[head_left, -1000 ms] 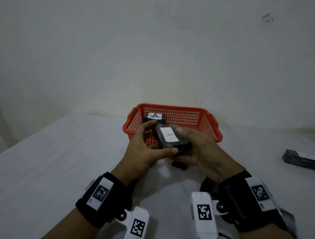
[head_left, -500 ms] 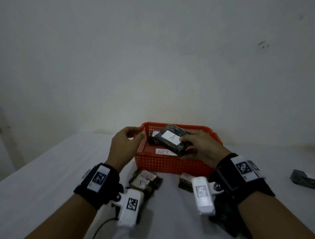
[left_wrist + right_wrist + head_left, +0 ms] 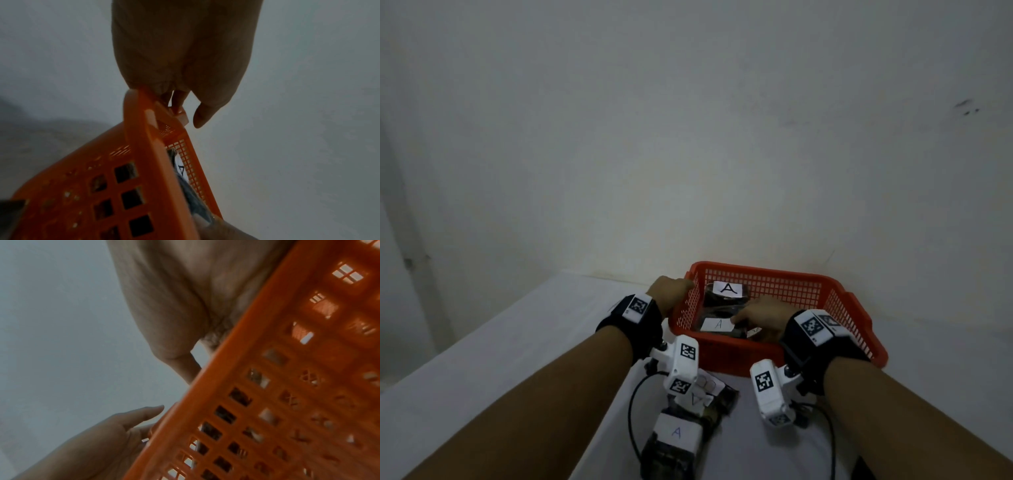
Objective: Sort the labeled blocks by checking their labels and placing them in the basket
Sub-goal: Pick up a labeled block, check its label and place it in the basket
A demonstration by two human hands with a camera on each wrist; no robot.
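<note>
- The left hand (image 3: pixel 667 287) is at the left end of the red plastic mesh basket (image 3: pixel 852 308); in the left wrist view its fingers (image 3: pixel 179 104) are curled round the basket's rim, with the thumb apart and free.
- A dark rectangular block with a white paper label marked A (image 3: pixel 677 432) lies on the white table (image 3: pixel 517 342), near the person and below the left wrist; a second dark labelled block (image 3: pixel 717 394) lies just beyond it, touching it, partly hidden by the white wrist camera (image 3: pixel 683 363).
- Inside the basket a dark block labelled A (image 3: pixel 726 290) sits toward the far left corner; another dark block labelled A (image 3: pixel 717 324) lies nearer the front wall, just beside it.
- The right hand (image 3: pixel 763 313) reaches over the front wall into the basket, its fingertips on the nearer block; whether they clamp it or only touch it I cannot tell; the right wrist view shows mostly palm and basket wall.
</note>
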